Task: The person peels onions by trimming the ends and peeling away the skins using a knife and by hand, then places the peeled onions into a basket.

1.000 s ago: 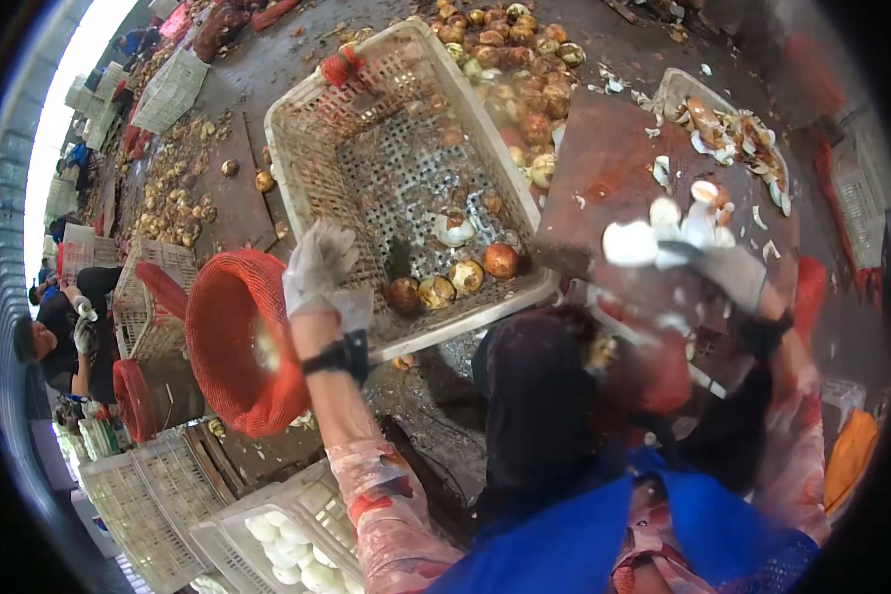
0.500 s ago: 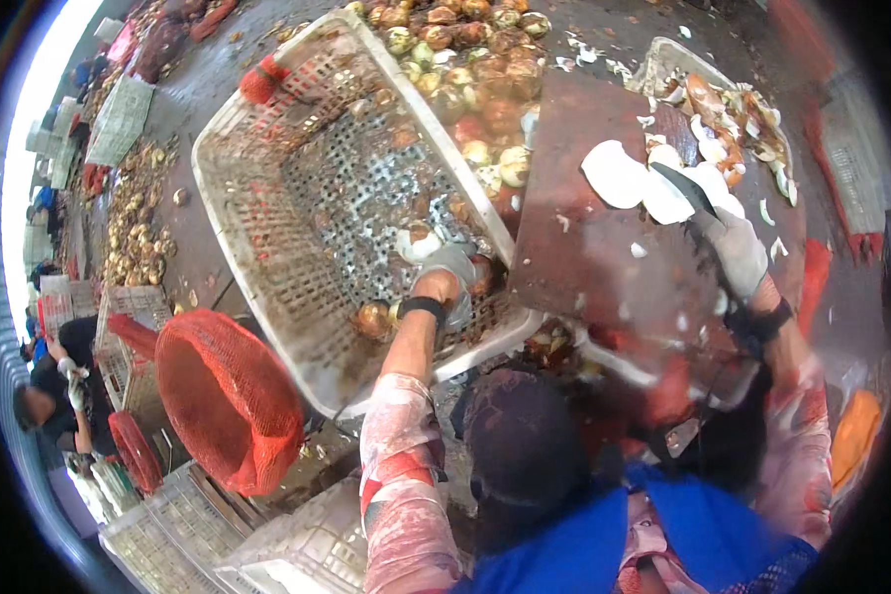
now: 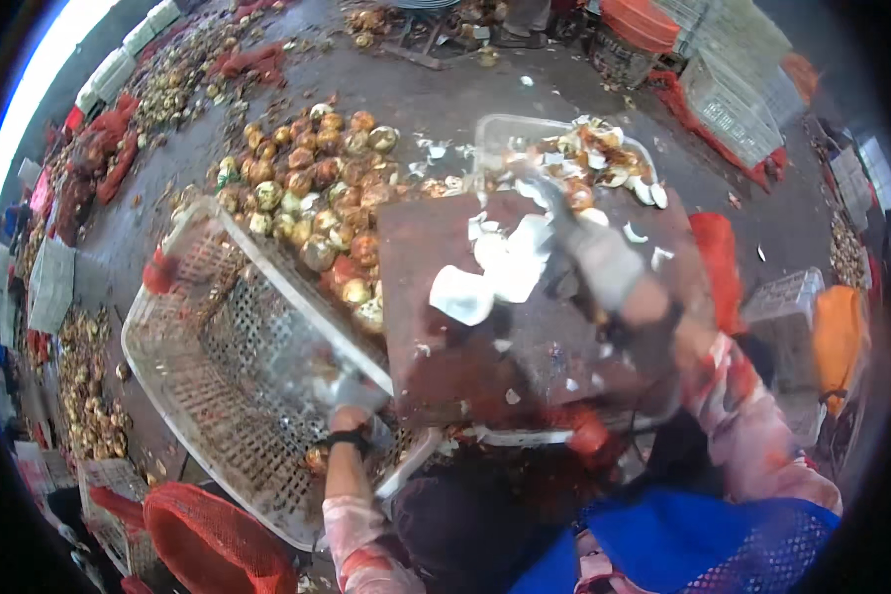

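My left hand (image 3: 361, 393), gloved, reaches into the near end of a dirty white plastic crate (image 3: 183, 406). Its fingers are smeared by motion, and a pale blur lies beside them. Near my wrist an onion (image 3: 317, 457) lies at the crate's bottom. My gloved right hand (image 3: 609, 269) is closed around a knife (image 3: 544, 188), whose blurred blade points away over the far side of a brown board (image 3: 445, 366). Smooth white onion pieces (image 3: 462, 295) lie on the board, left of that hand.
A heap of brown-skinned onions (image 3: 312, 188) covers the floor beyond the crate. Behind the board, a translucent tub (image 3: 495, 134) holds peelings. A red mesh bag (image 3: 208, 540) lines a container at lower left. Stacked crates (image 3: 728, 114) stand far right, with an orange bag (image 3: 838, 342) nearer.
The view has swung, so the crate and board appear farther left. My right hand and the knife have moved toward the board's far side, the blade pointing farther away. My left hand stays in the crate.
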`<state>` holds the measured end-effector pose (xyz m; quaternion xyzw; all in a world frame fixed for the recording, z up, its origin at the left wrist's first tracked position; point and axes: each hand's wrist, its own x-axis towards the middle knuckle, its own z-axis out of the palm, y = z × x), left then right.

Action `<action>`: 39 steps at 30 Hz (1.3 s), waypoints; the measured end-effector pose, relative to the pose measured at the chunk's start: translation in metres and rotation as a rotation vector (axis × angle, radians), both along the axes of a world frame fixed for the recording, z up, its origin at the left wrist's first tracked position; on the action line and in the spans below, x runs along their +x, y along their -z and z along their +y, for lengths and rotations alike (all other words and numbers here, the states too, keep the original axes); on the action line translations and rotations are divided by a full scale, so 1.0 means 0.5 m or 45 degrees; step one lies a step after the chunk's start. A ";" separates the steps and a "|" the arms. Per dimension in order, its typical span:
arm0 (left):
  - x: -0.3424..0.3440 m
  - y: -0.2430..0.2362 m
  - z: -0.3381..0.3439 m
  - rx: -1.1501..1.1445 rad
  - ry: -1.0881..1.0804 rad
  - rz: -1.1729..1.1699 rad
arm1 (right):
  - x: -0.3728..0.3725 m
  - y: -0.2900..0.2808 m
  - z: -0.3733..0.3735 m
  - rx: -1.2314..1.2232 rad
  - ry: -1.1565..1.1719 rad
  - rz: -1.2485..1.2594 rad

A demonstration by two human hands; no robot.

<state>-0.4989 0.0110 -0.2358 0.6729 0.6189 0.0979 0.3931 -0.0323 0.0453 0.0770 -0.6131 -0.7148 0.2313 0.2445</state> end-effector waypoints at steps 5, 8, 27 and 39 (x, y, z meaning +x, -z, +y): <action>0.086 -0.251 0.074 -0.473 -0.900 -0.382 | -0.174 0.040 -0.078 0.175 -0.776 -0.402; 0.046 -0.303 0.045 -0.271 -1.020 -0.881 | -0.182 0.108 -0.001 0.359 -0.563 -0.726; 0.523 -0.670 0.046 0.133 0.442 -0.368 | 0.006 -0.058 -0.205 -0.835 0.287 0.820; 0.594 -0.598 -0.024 -0.176 -0.351 -0.956 | -0.028 0.060 -0.285 -0.491 0.073 0.263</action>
